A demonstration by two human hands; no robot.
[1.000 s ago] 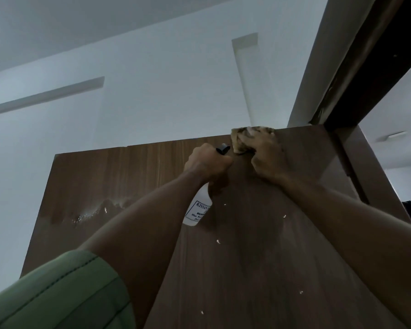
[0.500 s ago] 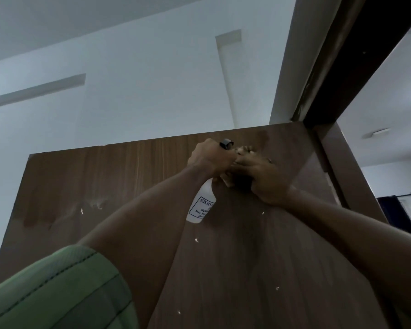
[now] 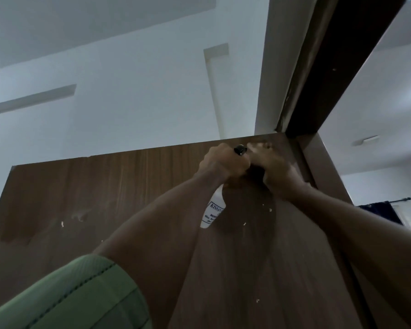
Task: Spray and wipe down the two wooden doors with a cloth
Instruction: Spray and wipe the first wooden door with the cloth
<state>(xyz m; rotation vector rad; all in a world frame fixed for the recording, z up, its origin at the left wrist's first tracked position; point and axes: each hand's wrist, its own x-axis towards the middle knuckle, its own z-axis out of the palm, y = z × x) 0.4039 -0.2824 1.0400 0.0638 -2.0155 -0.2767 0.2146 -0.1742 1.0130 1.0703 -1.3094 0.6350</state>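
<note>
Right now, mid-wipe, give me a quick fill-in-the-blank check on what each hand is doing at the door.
1. The left hand grips a white ____ with a black nozzle.
2. The right hand is up near the door's ____ edge.
3. The sleeve on the left arm is ____ in colour.

Missing words: spray bottle; top; green

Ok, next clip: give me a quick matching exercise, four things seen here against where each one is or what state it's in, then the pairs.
Things:
1. spray bottle
2. right hand
3. green sleeve
4. white specks

Places or states:
A. scattered on the door face
B. bottom left of the view
C. gripped by the left hand, body hanging down
D. pressed to the door near its top right corner

Pairs: 1-C, 2-D, 3-B, 4-A
</note>
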